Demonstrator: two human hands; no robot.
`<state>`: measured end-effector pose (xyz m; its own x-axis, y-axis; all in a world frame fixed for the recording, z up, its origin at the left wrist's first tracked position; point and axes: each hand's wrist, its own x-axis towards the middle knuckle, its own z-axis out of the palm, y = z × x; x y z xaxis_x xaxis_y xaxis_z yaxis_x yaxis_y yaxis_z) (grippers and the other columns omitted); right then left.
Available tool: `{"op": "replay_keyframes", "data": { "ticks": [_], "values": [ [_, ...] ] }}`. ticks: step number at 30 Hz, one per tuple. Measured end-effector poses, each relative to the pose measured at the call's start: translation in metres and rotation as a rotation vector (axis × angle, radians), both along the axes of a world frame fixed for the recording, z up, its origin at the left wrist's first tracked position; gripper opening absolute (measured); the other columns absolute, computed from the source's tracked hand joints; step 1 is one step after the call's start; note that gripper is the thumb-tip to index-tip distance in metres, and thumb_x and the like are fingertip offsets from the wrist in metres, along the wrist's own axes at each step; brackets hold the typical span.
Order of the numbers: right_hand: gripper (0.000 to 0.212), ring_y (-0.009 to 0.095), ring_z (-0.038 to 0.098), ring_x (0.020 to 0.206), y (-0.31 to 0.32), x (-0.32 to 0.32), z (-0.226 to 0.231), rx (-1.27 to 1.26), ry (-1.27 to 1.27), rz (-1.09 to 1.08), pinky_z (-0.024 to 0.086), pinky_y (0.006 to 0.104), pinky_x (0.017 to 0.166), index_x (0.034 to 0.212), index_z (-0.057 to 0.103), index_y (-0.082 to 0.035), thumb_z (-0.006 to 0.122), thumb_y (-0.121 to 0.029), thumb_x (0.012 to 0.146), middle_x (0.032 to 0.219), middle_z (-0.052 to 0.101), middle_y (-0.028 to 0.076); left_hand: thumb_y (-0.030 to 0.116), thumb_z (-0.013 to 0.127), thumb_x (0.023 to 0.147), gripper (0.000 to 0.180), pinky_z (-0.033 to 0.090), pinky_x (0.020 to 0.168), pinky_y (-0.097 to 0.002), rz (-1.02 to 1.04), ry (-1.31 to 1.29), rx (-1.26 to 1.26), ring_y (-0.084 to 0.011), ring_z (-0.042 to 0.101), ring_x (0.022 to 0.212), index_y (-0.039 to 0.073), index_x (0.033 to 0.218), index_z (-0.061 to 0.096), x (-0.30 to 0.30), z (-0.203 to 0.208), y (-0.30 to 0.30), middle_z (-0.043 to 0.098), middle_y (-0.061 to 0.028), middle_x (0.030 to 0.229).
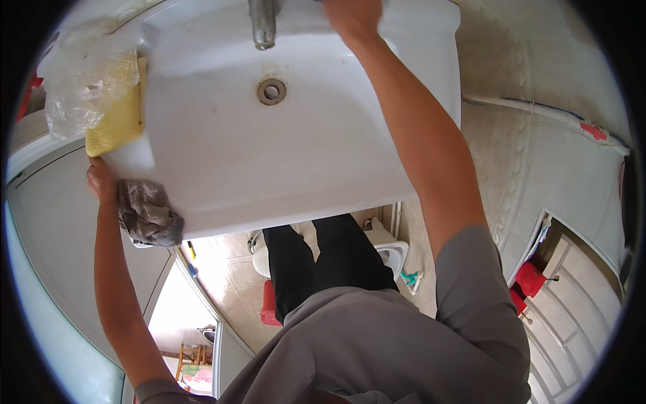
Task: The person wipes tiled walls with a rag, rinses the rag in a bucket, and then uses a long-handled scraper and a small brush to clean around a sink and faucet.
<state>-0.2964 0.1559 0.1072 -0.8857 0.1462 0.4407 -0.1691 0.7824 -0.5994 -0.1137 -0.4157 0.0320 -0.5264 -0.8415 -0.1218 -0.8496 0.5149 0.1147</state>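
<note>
White sink (222, 161): basin looks mostly clean, faint marks near the drain (271, 91), front-left rim under wipe now. Left hand (102, 180) grip closed on grey cloth (149, 215) at that corner. Right hand (353, 15) up by the tap (262, 23), grip can't tell. Yellow sponge (118, 108) idle on left ledge

Left hand (101, 180) presses grey cloth (149, 215) on white sink (282, 161) corner; right hand (353, 15) by tap (263, 23).

Head view, looking down, close over sink (282, 155).
</note>
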Motion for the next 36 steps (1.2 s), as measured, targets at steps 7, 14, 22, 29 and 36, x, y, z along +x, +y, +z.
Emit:
{"op": "replay_keyframes", "data": {
  "ticks": [7,14,22,29,36],
  "values": [
    [0.032,0.019,0.065,0.078,-0.014,0.026,0.005,-0.333,-0.116,-0.151,0.052,0.0332,0.071,0.098,0.067,-0.001,0.081,-0.023,0.080,0.091,0.070,0.009,0.062,0.028,0.096,0.075,0.043,0.100,-0.0502,0.043,0.070,0.072,-0.0462,0.057,0.118,0.002,0.118,0.067,0.007,0.030,0.054,0.063,-0.0267,0.122],
    [0.018,0.018,0.059,0.068,-0.031,-0.010,-0.013,-0.459,0.088,0.000,0.050,0.0316,0.065,0.083,0.060,-0.002,0.074,-0.013,0.083,0.072,0.061,0.007,0.015,0.053,0.099,0.019,0.045,0.068,-0.0310,-0.248,0.843,0.093,-0.0186,0.052,0.071,-0.002,0.094,0.061,0.019,0.094,0.123,0.055,-0.0104,0.074],
    [0.023,0.016,0.064,0.084,-0.061,-0.003,0.031,-0.321,-0.307,0.132,0.054,0.0327,0.074,0.112,0.067,0.004,0.053,-0.004,0.096,0.097,0.069,0.013,-0.003,0.060,0.084,0.047,0.055,0.087,-0.0377,-1.413,0.815,0.230,-0.0297,0.062,0.106,0.007,0.130,0.058,-0.117,0.112,0.276,0.062,-0.0110,0.126],
    [0.025,0.014,0.058,0.090,-0.051,-0.018,0.011,-0.749,-0.404,0.142,0.050,0.0291,0.081,0.117,0.063,0.002,0.055,-0.003,0.094,0.104,0.065,0.006,-0.005,0.060,0.077,0.055,0.058,0.083,-0.0363,-1.705,0.841,0.288,-0.0267,0.064,0.100,0.010,0.130,0.057,-0.206,0.088,0.309,0.054,-0.0014,0.141],
    [0.034,0.016,0.055,0.109,-0.016,-0.017,-0.009,-0.634,-0.609,0.407,0.041,0.0313,0.103,0.129,0.057,0.003,0.050,-0.004,0.096,0.119,0.061,0.010,0.002,0.064,0.078,0.039,0.058,0.073,-0.0325,-1.654,0.833,0.014,-0.0221,0.066,0.090,0.013,0.116,0.065,-0.218,0.086,0.305,0.061,0.0007,0.114]
  ]
}}
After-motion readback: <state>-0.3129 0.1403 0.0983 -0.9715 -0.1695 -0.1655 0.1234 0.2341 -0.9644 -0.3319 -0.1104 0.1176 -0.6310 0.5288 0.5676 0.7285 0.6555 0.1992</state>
